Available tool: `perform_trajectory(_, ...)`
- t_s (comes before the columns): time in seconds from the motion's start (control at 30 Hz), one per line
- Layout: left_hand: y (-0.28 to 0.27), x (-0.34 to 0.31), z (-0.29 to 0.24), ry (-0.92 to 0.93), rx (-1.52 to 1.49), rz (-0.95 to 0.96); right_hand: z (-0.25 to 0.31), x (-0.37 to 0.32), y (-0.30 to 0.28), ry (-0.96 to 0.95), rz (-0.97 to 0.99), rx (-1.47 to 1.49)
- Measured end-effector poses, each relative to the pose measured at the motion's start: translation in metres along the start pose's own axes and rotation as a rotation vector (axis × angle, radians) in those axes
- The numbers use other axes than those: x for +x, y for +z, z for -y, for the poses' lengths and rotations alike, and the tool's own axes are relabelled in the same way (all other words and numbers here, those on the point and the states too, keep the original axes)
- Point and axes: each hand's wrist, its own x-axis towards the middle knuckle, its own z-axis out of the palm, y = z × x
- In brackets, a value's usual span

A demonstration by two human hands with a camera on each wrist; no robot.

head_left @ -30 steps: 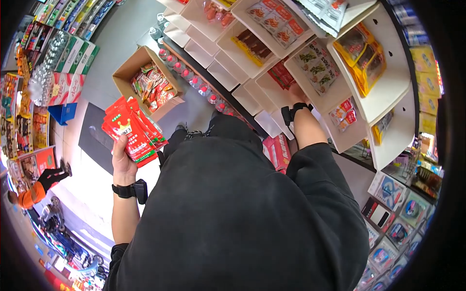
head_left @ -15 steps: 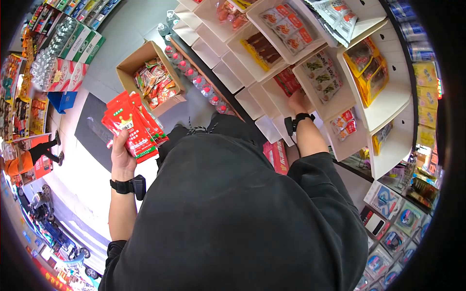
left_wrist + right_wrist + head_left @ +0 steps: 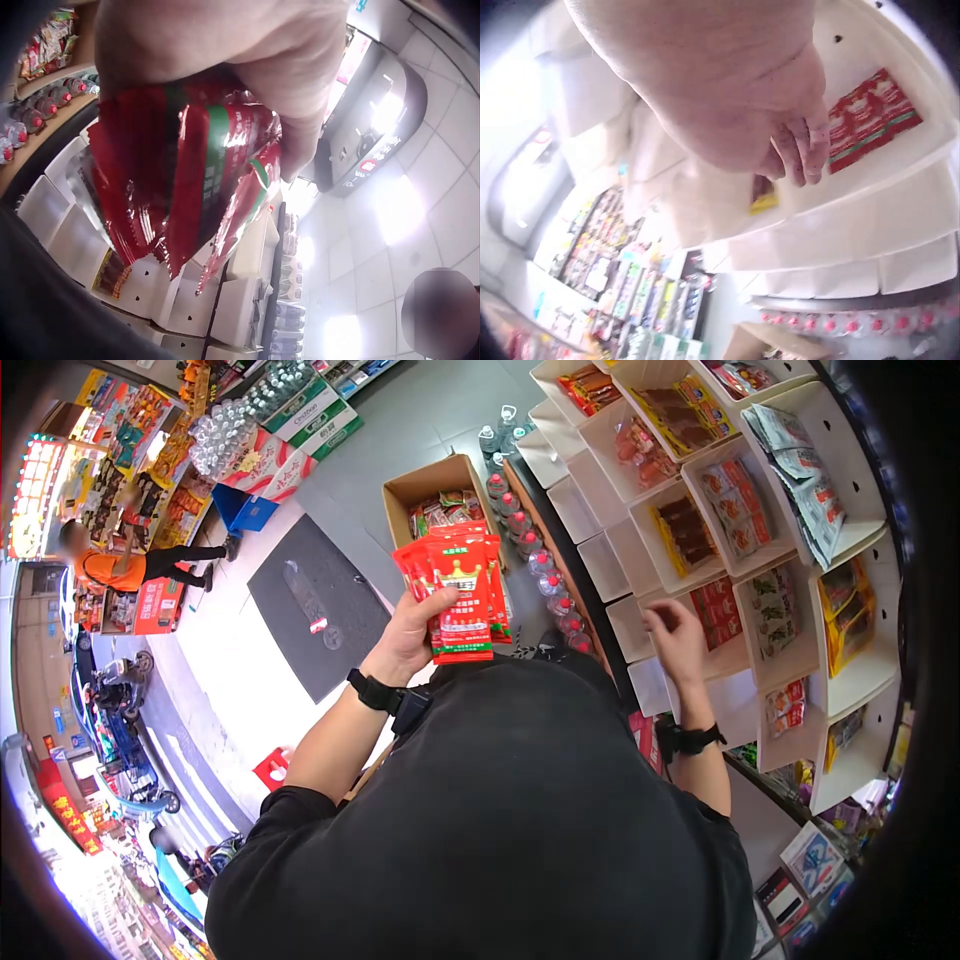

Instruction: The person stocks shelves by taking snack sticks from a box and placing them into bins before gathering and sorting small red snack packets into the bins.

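Note:
My left hand [image 3: 400, 640] grips several red snack packets [image 3: 463, 595] with a crown print and green ends, the thumb lying across the front one. In the left wrist view the packets [image 3: 199, 161] fan out below the palm. My right hand [image 3: 680, 645] hangs beside a white bin [image 3: 722, 660], fingers loosely curled around nothing. More red packets [image 3: 716, 612] lie flat inside that bin; the right wrist view shows these bin packets [image 3: 877, 120] just past the fingertips.
An open cardboard box [image 3: 410, 490] of small packets stands on the floor beyond the left hand. Along the shelf foot runs a row of red-capped bottles [image 3: 540, 563]. Tiered white bins with other snacks [image 3: 685, 540] rise at right. A person in orange [image 3: 115, 572] is at far left.
My right hand has come back out of the bin with the red packets, empty. The left hand and its packets have shifted right in view as the head view turned.

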Motion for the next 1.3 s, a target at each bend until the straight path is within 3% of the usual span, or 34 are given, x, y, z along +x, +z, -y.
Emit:
perform_trajectory(0.07,0.002,0.004,-0.008,-0.049,0.057,0.072,0.097,-0.015,0.037,-0.126,0.170,0.162)
perform_trajectory(0.23,0.007,0.012,-0.021,-0.089,0.125,0.222,0.203,-0.014,0.120,-0.179,0.304,0.091)
perform_trajectory(0.33,-0.006,0.016,-0.022,-0.066,0.095,0.237,0.212,-0.009,0.149,-0.106,0.303,-0.016)
perform_trajectory(0.4,-0.023,0.016,-0.027,-0.062,0.031,0.267,0.196,-0.003,0.162,-0.039,0.402,0.462)
perform_trajectory(0.43,-0.027,0.013,-0.030,-0.086,0.035,0.280,0.195,-0.003,0.161,0.033,0.472,0.567)
perform_trajectory(0.67,-0.040,0.010,-0.051,-0.205,0.032,0.351,0.200,-0.016,0.161,0.083,0.486,0.706)
perform_trajectory(0.77,-0.044,0.010,-0.055,-0.199,0.025,0.365,0.186,-0.018,0.158,0.071,0.442,0.792)
perform_trajectory(0.93,-0.053,0.003,-0.065,-0.136,0.085,0.157,0.144,-0.021,0.112,0.141,0.277,0.835)
perform_trajectory(1.0,-0.063,0.005,-0.062,-0.077,0.053,0.174,0.126,-0.023,0.089,0.242,0.040,0.910)
perform_trajectory(1.07,-0.066,0.002,-0.056,0.020,0.060,0.108,0.021,-0.015,0.055,0.210,0.043,0.866)
perform_trajectory(1.1,-0.072,0.002,-0.052,0.028,0.052,0.061,-0.013,-0.014,0.039,0.261,-0.091,0.787)
perform_trajectory(1.13,-0.075,0.000,-0.049,0.033,0.069,0.003,-0.038,-0.013,0.023,0.311,-0.217,0.708)
perform_trajectory(1.17,-0.075,-0.003,-0.045,0.054,0.068,-0.015,-0.055,-0.015,0.008,0.316,-0.219,0.706)
perform_trajectory(1.23,-0.074,-0.006,-0.036,0.086,0.081,-0.060,-0.088,-0.012,-0.022,0.433,-0.557,0.704)
perform_trajectory(1.3,-0.065,-0.010,-0.024,0.106,0.075,-0.087,-0.138,-0.006,-0.054,0.463,-0.629,0.690)
